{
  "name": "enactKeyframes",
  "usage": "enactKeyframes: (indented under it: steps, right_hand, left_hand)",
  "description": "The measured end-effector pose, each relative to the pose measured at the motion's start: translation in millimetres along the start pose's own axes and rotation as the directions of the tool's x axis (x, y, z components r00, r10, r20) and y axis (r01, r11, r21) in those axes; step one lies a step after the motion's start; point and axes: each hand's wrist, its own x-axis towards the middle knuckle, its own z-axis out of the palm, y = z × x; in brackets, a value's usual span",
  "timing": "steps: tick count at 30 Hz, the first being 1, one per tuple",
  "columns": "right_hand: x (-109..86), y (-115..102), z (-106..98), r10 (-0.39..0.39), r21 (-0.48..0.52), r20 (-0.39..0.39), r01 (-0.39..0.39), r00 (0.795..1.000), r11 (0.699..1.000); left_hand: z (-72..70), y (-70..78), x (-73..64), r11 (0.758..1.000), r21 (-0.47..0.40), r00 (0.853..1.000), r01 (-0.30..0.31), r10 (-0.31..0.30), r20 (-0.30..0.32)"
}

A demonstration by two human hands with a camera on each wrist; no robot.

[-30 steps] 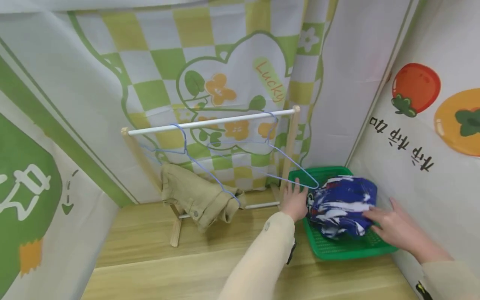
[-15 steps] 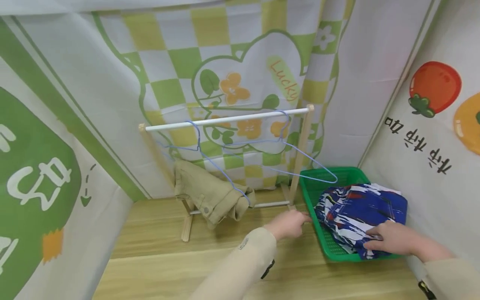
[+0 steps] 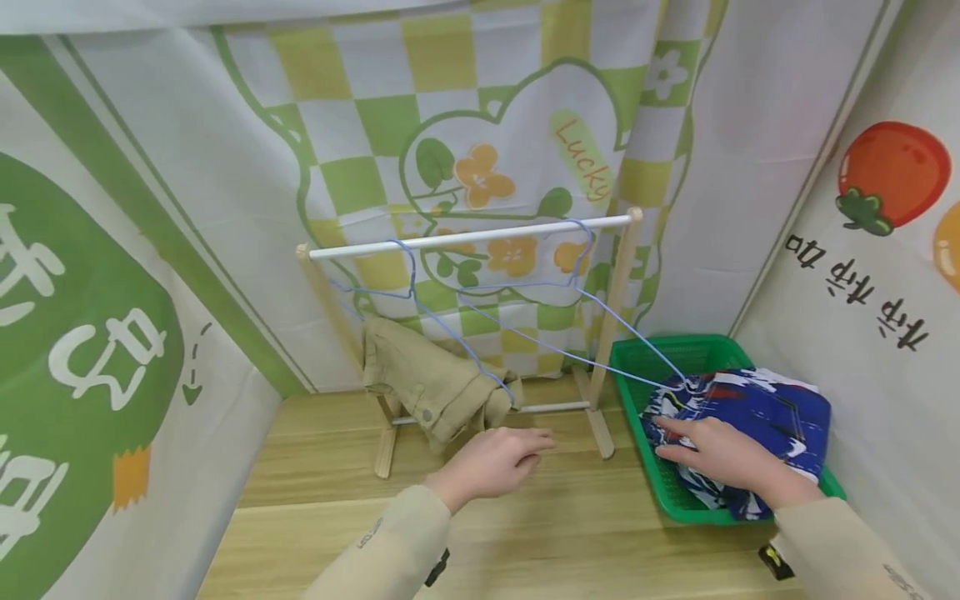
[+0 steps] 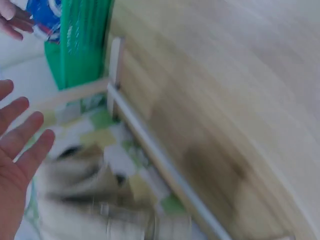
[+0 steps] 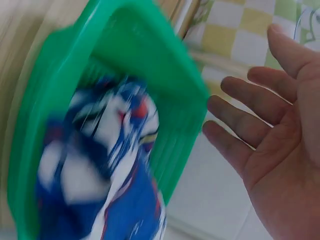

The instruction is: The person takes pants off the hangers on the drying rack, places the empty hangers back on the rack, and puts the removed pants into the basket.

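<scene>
A pale wooden surface (image 3: pixel 525 533) stands between printed walls, a checked curtain (image 3: pixel 457 75) behind. Near its right edge sits a green basket (image 3: pixel 705 516) holding a blue-and-white garment (image 3: pixel 772 408), crumpled, its longer spread running roughly from the basket's left wall to its right. On the rack (image 3: pixel 480 238), khaki pants (image 3: pixel 435 383) hang aslant, long axis sloping from upper left to lower right; a blue hanger (image 3: pixel 632 332) points its tip rightward over the basket.

Half a second ago the left hand (image 3: pixel 491 462) was at the basket's left rim; now it hovers before the khaki pants, fingers extended, empty. The right hand (image 3: pixel 720 450) has shifted left over the garment, fingers spread, gripping nothing.

Bare surface stretches from the rack to the front edge; the basket's right side lies close to the wall.
</scene>
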Motion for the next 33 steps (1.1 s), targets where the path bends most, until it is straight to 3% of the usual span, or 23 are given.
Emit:
enactKeyframes:
  steps: [3, 7, 11, 18, 26, 33]
  right_hand:
    - [15.1, -13.3, 7.0, -0.028, 0.026, -0.033, 0.029, 0.999, 0.999]
    - [31.8, -32.4, 13.9, -0.066, 0.047, -0.062, 0.069, 0.996, 0.996]
    - [47.4, -51.3, 16.6, -0.078, 0.077, -0.076, 0.084, 0.994, 0.993]
    - [73.1, -75.4, 19.4, -0.098, 0.114, -0.086, 0.107, 0.992, 0.988]
    - [92.9, -96.3, 21.8, -0.152, 0.138, -0.105, 0.165, 0.983, 0.977]
    - [107.2, -107.5, 26.9, -0.18, 0.14, -0.129, 0.197, 0.975, 0.97]
  left_hand:
    - [-18.5, -4.5, -17.0, 0.995, 0.092, 0.989, -0.048, 0.06, -0.135]
    - [-42.6, -16.7, -34.4, 0.981, 0.192, 0.958, -0.013, 0.067, -0.278]
    - [-65.1, -34.8, -48.8, 0.973, 0.208, 0.944, 0.104, -0.03, -0.33]
    - [-98.6, -66.2, -74.9, 0.929, 0.211, 0.912, 0.305, -0.22, -0.347]
    - [-128.0, -93.6, -101.1, 0.904, 0.094, 0.837, 0.418, -0.343, -0.427]
    - [-138.5, -108.9, -119.7, 0.877, -0.001, 0.743, 0.481, -0.408, -0.531]
